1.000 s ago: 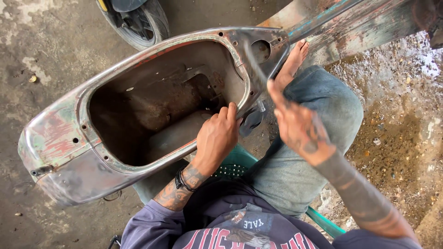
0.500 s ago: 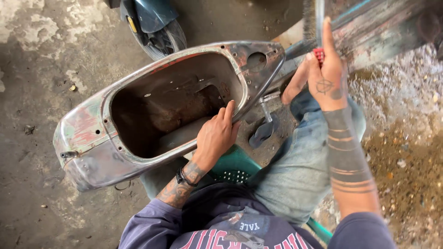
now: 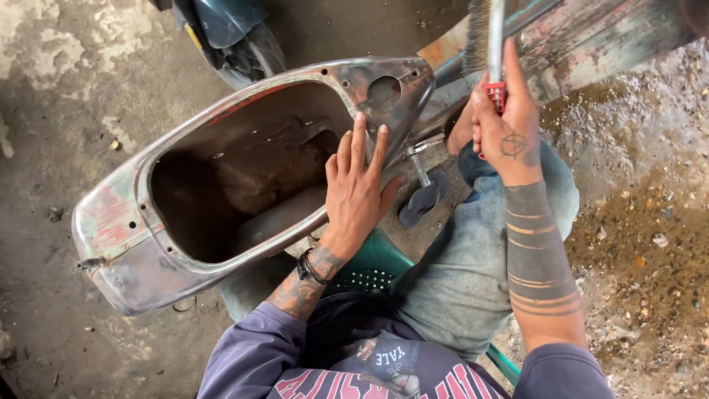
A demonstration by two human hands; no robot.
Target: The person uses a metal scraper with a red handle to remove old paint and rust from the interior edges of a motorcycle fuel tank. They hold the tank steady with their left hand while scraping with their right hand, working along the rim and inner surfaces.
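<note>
A bare metal scooter body shell [image 3: 133, 244] with patches of old red and green paint lies across my lap, its hollow tub facing up. My left hand [image 3: 358, 188] rests flat on the shell's near rim, fingers spread toward a round hole [image 3: 384, 94]. Higher up, my right hand [image 3: 506, 122] grips the red handle of a wire brush [image 3: 484, 37], whose bristles stand upright above the shell's front end.
I sit on a green plastic stool [image 3: 369, 270] over a stained concrete floor. A parked scooter's wheel [image 3: 247, 48] stands behind the shell. Rusty debris and paint flakes [image 3: 642, 222] cover the ground on the right. A kickstand pedal [image 3: 421, 203] hangs under the shell.
My right hand rose from beside my knee and now holds the wire brush upright. My left hand slid forward along the rim toward the round hole.
</note>
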